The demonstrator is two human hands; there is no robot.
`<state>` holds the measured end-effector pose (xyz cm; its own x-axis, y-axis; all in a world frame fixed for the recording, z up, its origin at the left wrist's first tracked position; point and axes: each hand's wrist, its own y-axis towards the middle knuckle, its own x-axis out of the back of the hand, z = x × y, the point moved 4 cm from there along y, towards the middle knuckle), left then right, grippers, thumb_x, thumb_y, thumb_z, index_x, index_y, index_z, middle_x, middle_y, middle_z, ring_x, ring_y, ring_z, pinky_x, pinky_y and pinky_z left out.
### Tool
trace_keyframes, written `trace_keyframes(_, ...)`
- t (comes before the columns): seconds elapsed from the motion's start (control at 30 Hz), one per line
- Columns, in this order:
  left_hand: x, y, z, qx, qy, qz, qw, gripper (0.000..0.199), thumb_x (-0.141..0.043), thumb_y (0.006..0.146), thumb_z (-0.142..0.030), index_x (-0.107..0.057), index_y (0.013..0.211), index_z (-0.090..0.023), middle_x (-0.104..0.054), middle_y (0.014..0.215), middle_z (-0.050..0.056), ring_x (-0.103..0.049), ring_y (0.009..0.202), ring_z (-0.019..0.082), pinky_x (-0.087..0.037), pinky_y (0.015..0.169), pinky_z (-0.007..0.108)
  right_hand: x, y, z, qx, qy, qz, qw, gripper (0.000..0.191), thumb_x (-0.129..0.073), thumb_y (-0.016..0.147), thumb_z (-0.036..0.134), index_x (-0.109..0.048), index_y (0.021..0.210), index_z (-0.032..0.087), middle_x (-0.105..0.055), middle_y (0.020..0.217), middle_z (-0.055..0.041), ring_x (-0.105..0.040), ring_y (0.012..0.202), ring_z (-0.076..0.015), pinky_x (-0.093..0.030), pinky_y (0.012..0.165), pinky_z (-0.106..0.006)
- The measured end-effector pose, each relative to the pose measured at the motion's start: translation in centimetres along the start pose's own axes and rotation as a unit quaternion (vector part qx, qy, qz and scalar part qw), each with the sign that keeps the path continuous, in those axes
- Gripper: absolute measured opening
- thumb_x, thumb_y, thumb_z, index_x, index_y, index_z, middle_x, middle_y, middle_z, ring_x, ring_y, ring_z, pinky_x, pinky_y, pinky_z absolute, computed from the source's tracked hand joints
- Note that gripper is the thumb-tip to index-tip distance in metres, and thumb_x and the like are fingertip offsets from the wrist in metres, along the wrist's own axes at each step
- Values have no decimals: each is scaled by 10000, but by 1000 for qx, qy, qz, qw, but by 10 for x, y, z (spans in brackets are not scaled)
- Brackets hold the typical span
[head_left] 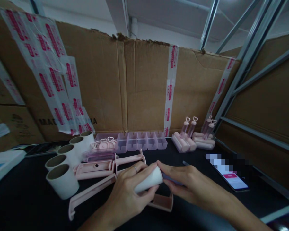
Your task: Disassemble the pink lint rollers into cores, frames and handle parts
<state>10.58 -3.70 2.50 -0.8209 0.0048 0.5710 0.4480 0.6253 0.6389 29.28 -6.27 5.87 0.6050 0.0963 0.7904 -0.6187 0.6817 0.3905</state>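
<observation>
My left hand (128, 189), with a ring on one finger, is wrapped round a white roll (150, 180) held on its side. Close by at the right end of that roll, my right hand (188, 179) pinches a translucent purple plastic piece (173, 179), mostly hidden by the fingers. I cannot tell whether the piece goes inside the roll. Below the hands a pink plastic casing (162, 202) lies on the black table. Left of them rest a long pink plastic part (91, 195) and pink frames (95, 170).
Several white paper rolls (64, 183) stand at the left. Behind are a purple compartment tray (137, 142) and pink heart-topped pieces (106, 143). Pink cylinder-shaped items with heart-topped tubes (184, 139) sit back right, near a lit phone (231, 175). Cardboard (146, 89) walls the back.
</observation>
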Motion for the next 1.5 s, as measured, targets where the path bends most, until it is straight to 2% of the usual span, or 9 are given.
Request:
trace_keyframes(0.27,0,-1,-1,-4,18,7,1000,504,-737,833,-222,-693,1326,-316,-752,988,76,-715,838,243,-577,752,332,-4,-4,2,-22,-8,40,999,561,-496,1005,133,-413,1557,192,-687,1357,-139,-741,1098,-220,-597,929,-319)
trace_keyframes(0.47,-2,0,-2,-27,62,28,997,496,-722,847,-232,-675,1339,-261,-745,1017,83,-728,863,239,-597,761,331,-9,-8,-4,-40,-42,11,998,518,-519,955,122,-520,1473,113,-787,1095,-122,-769,839,-195,-607,777,-285)
trace_keyframes(0.67,0,1,-2,-31,55,23,998,532,-727,837,-209,-666,1361,-272,-751,1019,87,-725,884,244,-596,764,330,-6,-6,-2,-31,-29,-20,999,544,-517,936,96,-529,1475,162,-791,1097,-101,-778,869,-186,-608,817,-280)
trace_keyframes(0.83,1,1,2,-5,43,14,999,536,-734,839,-247,-662,1366,-305,-748,1068,89,-723,930,264,-592,802,355,-5,-5,1,-30,4,-42,999,557,-516,946,121,-504,1501,179,-760,1209,-121,-771,950,-191,-604,853,-279)
trace_keyframes(0.9,1,2,1,11,41,13,999,523,-727,848,-261,-662,1366,-301,-746,1051,87,-723,926,265,-592,803,357,-8,-4,0,-57,21,-67,996,517,-515,947,135,-550,1462,172,-776,1165,-110,-774,892,-186,-610,815,-267)
trace_keyframes(1.03,3,3,-2,39,46,3,998,492,-721,856,-266,-677,1345,-299,-752,1078,92,-723,992,292,-596,848,381,-16,-2,-5,-128,68,-176,974,368,-510,995,243,-661,1319,157,-784,1141,-111,-773,908,-200,-613,795,-256)
trace_keyframes(1.23,2,-1,-1,61,53,-11,997,474,-700,877,-288,-667,1350,-282,-742,1191,105,-694,1126,332,-576,970,460,-32,3,-17,-200,76,-261,941,370,-489,1027,397,-710,1216,168,-805,1029,-114,-786,865,-240,-628,715,-274)
trace_keyframes(1.33,2,-4,2,74,33,-36,996,484,-692,888,-294,-650,1369,-301,-730,1242,95,-673,1178,336,-545,1031,484,-31,10,-26,-206,115,-257,937,349,-520,1016,429,-717,1176,190,-799,1043,-113,-782,886,-259,-642,758,-328)
trace_keyframes(1.5,3,-8,2,93,1,-75,993,520,-708,878,-289,-623,1391,-303,-715,1286,90,-662,1190,342,-545,1034,493,-17,42,-48,-177,251,-195,932,309,-612,961,469,-688,1032,179,-792,985,-118,-775,884,-259,-652,763,-367)
